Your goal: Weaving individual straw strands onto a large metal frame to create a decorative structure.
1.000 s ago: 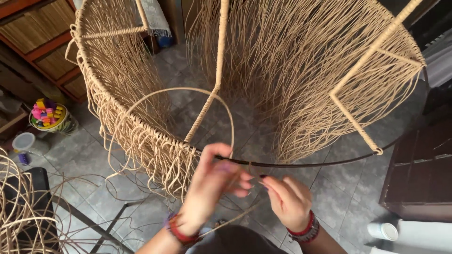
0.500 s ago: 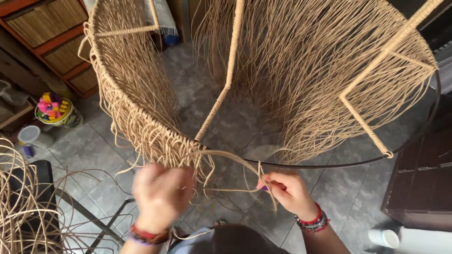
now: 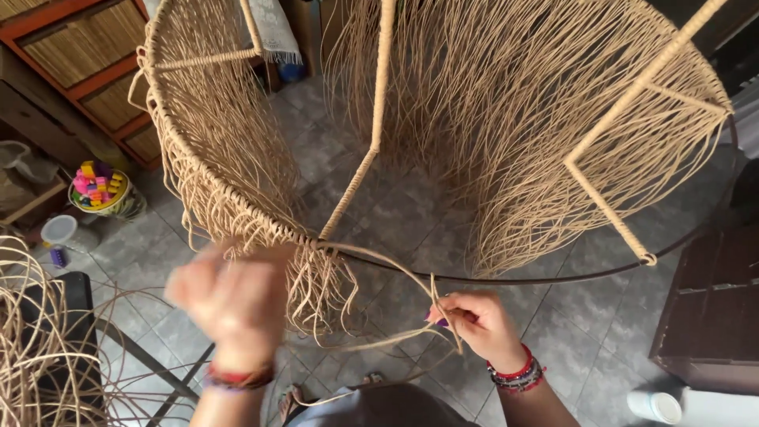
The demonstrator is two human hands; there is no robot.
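A big round frame [image 3: 371, 134] stands before me, its dark metal ring [image 3: 553, 278] partly wrapped in tan rattan cord. Many loose strands [image 3: 506, 142] hang inside it. My right hand [image 3: 474, 320] is closed on a tan strand [image 3: 379, 257] that runs from the wrapped rim at the ring's near edge. My left hand [image 3: 233, 300] is blurred with motion, raised at the lower left below the wrapped rim; it looks closed, but what it holds is hidden by blur. Both wrists wear red and dark bracelets.
A heap of loose rattan strands [image 3: 32, 348] lies at the lower left over a dark stand. A bowl of bright clips [image 3: 99, 190] and a small white cup [image 3: 59, 231] sit on the tiled floor. Wooden shelving [image 3: 87, 71] is upper left, a dark cabinet [image 3: 711, 308] at right.
My left hand left the right hand near the ring and swung out to the left, then rose, drawing the strand taut. The right hand stayed by the ring, holding the strand.
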